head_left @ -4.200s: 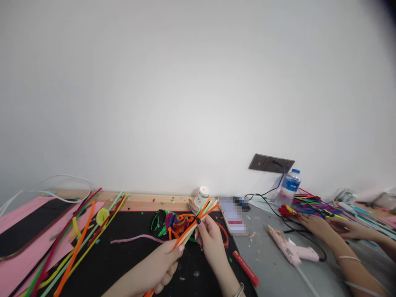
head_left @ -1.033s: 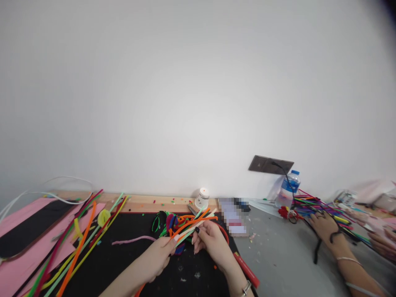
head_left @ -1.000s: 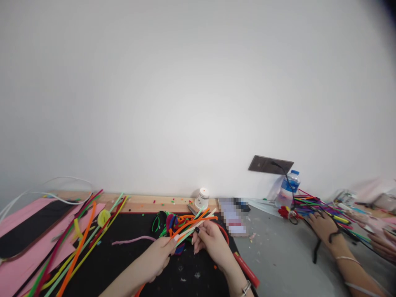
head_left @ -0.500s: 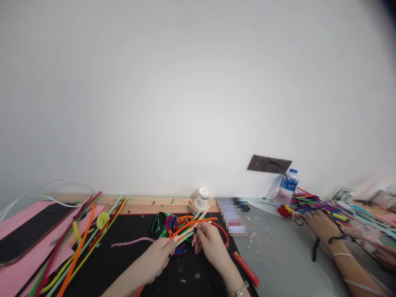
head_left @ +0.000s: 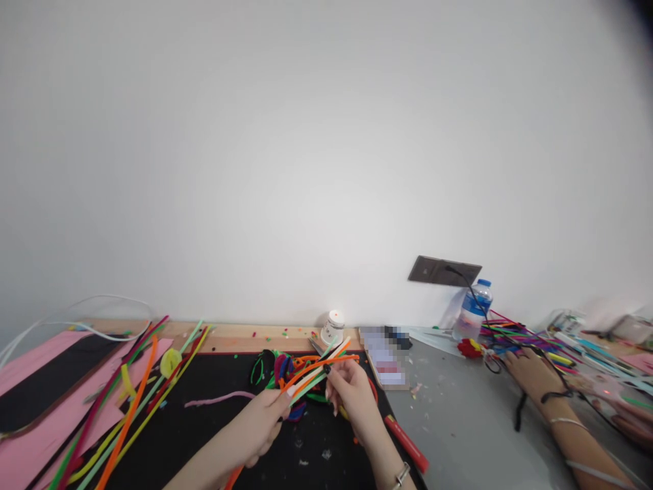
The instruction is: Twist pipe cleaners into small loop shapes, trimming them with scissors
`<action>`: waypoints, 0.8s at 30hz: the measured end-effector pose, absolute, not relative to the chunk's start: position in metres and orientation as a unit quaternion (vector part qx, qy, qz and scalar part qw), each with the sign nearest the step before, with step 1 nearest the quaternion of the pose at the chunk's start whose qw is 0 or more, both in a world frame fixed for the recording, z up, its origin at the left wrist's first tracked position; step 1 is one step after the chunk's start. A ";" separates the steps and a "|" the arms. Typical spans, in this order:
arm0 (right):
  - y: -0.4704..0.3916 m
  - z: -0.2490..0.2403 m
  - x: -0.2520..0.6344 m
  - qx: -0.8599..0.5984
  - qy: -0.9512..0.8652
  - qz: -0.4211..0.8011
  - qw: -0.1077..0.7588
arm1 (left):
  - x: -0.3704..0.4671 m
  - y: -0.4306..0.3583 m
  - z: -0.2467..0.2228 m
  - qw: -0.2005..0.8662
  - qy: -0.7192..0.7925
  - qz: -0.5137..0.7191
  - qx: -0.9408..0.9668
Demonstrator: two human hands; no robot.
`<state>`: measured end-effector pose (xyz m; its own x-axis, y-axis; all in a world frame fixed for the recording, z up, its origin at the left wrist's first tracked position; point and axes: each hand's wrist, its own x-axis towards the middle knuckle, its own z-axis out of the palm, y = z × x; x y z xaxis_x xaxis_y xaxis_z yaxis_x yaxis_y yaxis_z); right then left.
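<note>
My left hand [head_left: 265, 418] is closed around a bunch of pipe cleaners [head_left: 311, 379] in orange, pale green and cream. Their free ends point up and to the right. With thumb and fingers pinched on the same strands, my right hand [head_left: 352, 391] grips them farther up; which strand it holds is partly hidden. Behind and under the hands lies a tangle of blue, purple, green and black fuzzy pieces [head_left: 282, 367] on the black mat [head_left: 198, 442]. A lilac pipe cleaner [head_left: 219, 398] rests to the left on the mat.
Left, more pipe cleaners [head_left: 133, 401] lie over pink sheets [head_left: 38, 446]. A white paper cup [head_left: 333, 328] stands behind the hands. A phone [head_left: 385, 361] and a red tube [head_left: 407, 444] lie to the right. Beyond are a water bottle [head_left: 472, 309] and another person's hand [head_left: 533, 374].
My right hand has shifted slightly right and up along the strands. The bunch's ends are closer together. My left hand keeps its grip nearly in place.
</note>
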<state>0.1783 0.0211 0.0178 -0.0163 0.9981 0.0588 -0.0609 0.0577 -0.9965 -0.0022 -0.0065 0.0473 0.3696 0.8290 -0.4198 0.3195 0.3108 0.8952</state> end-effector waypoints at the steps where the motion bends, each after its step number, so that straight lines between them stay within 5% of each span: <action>1: 0.022 0.017 0.178 -0.461 -0.491 0.510 0.535 | -0.004 -0.007 0.048 0.640 0.514 0.217 0.528; 9: 0.013 0.027 0.175 -0.380 -0.430 0.598 0.560 | -0.009 -0.007 0.046 0.812 0.385 0.197 0.392; 14: 0.000 0.039 0.167 -0.309 -0.458 0.671 0.494 | 0.002 -0.015 0.046 0.810 0.406 0.116 0.407; 24: 0.011 0.034 0.180 -0.351 -0.348 0.650 0.577 | 0.008 -0.021 0.049 0.805 0.435 0.117 0.387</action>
<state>0.1800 0.0111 0.0343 -0.0880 0.9947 -0.0538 -0.5059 -0.0912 -0.8577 0.0084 -0.0207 0.0489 0.5948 0.5254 -0.6084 0.1475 0.6727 0.7251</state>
